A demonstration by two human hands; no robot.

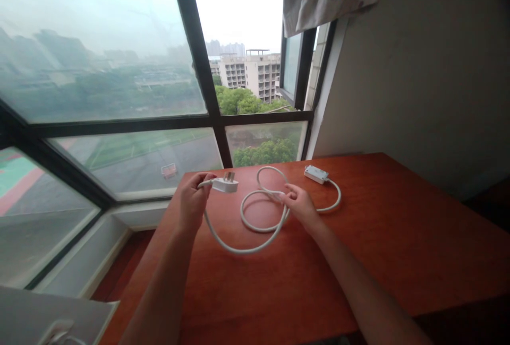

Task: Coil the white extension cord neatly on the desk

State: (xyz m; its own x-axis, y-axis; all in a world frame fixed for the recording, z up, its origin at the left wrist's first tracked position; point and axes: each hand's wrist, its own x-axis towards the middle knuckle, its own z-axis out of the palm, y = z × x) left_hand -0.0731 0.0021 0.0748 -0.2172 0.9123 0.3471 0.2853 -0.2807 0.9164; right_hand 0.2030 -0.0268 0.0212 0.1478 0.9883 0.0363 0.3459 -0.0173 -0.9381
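- A red-brown wooden surface (398, 239) stands against a large dark-framed window (199, 69) overlooking green trees and pale apartment blocks.
- A white power cable (255, 227) loops across the surface near its far edge, running to a small white power strip (316, 173) lying flat near the wall.
- The left hand (192, 200) has its fingers closed on the cable just behind the white plug (225, 183), held clear of the surface.
- The right hand (299, 203) pinches the coiled cable between thumb and fingertips.

Smooth white plastic cable (255, 228) and plug (224, 184) on a glossy reddish wood table (398, 239).
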